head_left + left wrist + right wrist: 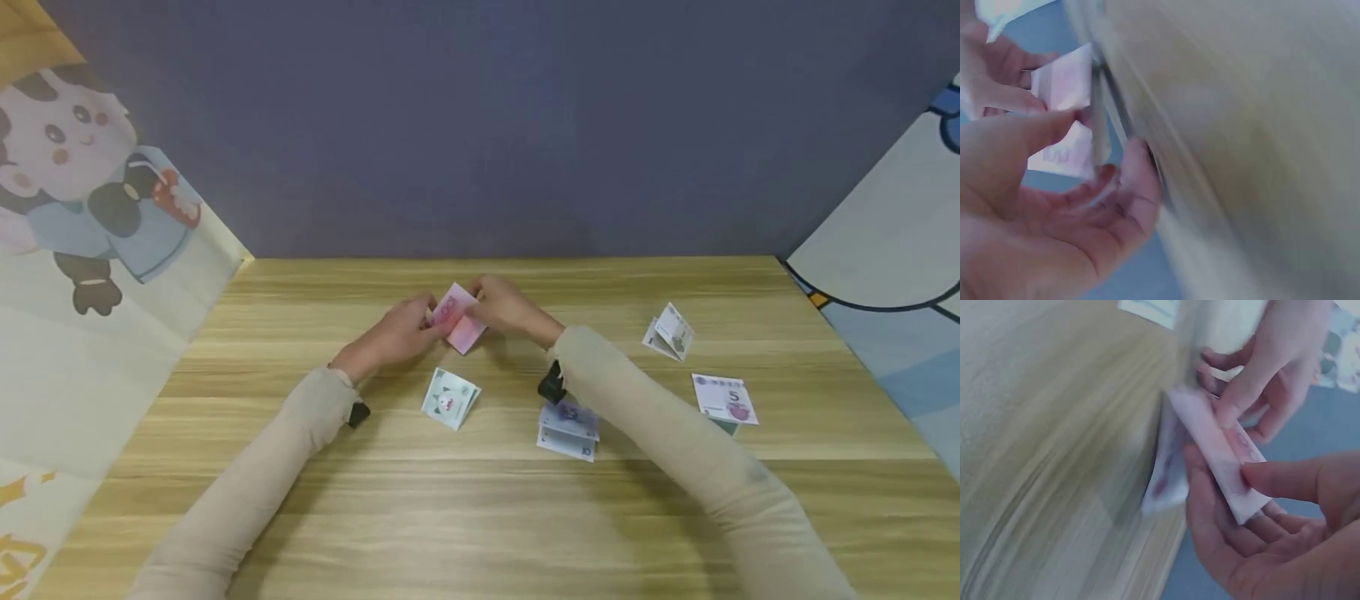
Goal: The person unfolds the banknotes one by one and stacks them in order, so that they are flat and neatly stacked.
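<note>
Both hands hold a pink banknote (468,333) above the far middle part of the wooden table. The left hand (399,333) pinches its left side, thumb laid across the face and fingers behind. On the other side, the right hand (512,310) grips it between thumb and curled fingers. A crease runs across the note, and in the right wrist view its paper (1213,440) stands bent into panels. Just in front of the hands lies a folded pale green note (447,395) with a cat-like face printed on it.
Near the right forearm stands a folded purple note (568,427). Farther right are a folded whitish note (672,332) and a note marked 5 (723,398) overlapping a greenish one (726,426). A dark blue panel (495,142) rises behind the table (420,517); printed walls flank it.
</note>
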### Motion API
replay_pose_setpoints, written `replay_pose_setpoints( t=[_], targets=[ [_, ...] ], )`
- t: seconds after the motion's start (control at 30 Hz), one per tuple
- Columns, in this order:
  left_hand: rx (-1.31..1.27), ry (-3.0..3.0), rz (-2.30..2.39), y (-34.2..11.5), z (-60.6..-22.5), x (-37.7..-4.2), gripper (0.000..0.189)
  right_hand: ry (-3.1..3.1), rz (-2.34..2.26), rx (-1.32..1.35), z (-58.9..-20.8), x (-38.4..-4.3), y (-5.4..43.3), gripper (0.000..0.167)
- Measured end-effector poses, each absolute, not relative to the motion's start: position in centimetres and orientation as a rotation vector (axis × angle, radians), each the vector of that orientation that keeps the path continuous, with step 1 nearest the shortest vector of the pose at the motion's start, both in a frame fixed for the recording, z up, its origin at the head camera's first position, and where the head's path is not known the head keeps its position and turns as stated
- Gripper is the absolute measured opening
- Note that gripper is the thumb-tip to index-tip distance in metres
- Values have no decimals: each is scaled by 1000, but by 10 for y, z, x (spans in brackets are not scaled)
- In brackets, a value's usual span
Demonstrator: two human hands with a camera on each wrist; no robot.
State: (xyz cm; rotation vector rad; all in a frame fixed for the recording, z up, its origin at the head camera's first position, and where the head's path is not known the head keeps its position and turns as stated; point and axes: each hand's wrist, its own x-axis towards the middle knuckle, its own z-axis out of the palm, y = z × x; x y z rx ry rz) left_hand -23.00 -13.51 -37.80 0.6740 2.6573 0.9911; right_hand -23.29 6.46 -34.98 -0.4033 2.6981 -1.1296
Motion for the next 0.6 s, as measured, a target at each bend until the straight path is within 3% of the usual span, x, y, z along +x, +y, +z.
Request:
replay_pose_setpoints(
  t=[0.2, 0.33, 0.6],
  targets=[
    [462, 2316, 1584, -127, -375, -234, 29, 2605, -1387, -304, -351, -237, 80, 12],
    [458, 2168, 1785, -124, -369, -233, 24, 2655, -1421, -365, -350, -234, 92, 12],
    [479, 1991, 1937, -110, -352, -213, 22, 2492, -1678, -258, -345, -218, 115, 36]
  ],
)
